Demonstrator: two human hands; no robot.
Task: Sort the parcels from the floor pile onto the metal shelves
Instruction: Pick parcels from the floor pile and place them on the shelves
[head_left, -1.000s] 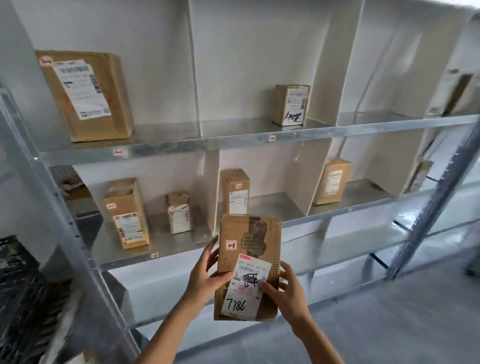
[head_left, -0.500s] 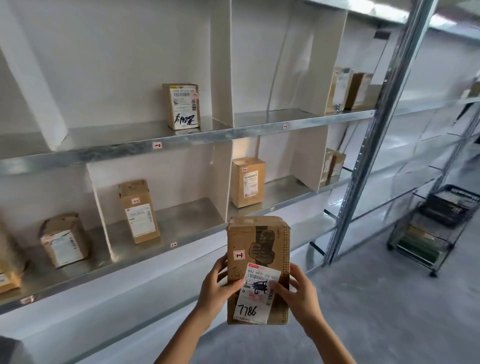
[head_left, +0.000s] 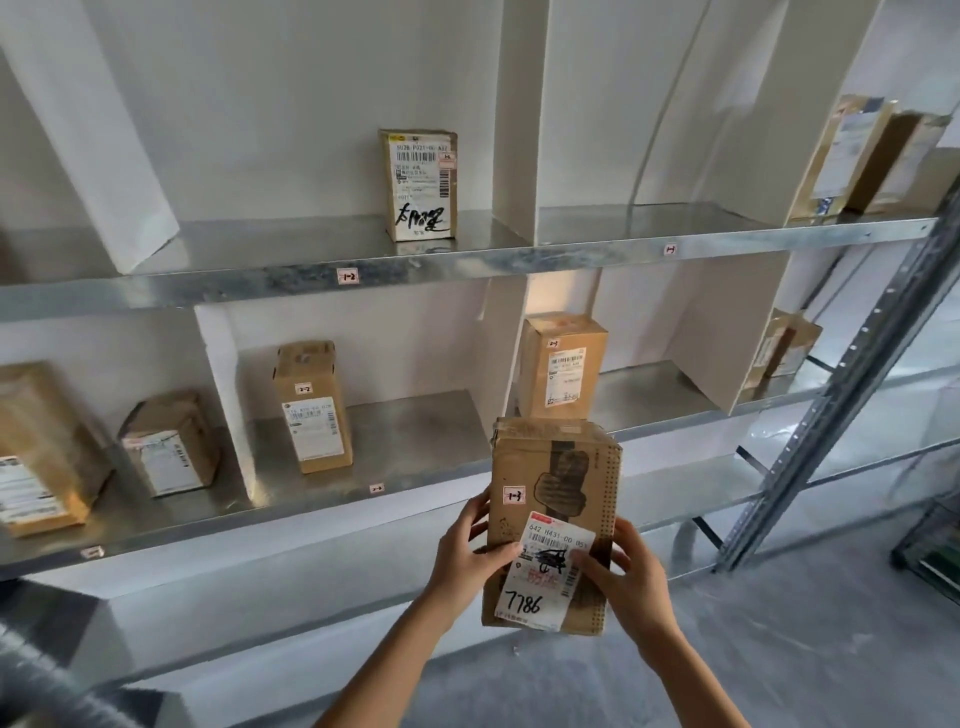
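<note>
Left forearm (head_left: 384, 670) and right forearm (head_left: 691, 675) were bare, extended upward and converging. Left hand (head_left: 467, 564) gripped the parcel (head_left: 558, 467) at its left edge, thumb across the front. Right hand (head_left: 634, 577) gripped the right edge, thumb on the front, fingers curled round the side.

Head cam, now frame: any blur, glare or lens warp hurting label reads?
Head view: wide-angle warp bows the upper shelf edge and tilts the steel post; label on the held parcel is sharp, 7786 readable; far-left box and top-right boxes are soft; dull sheen on the lower shelf.
</note>
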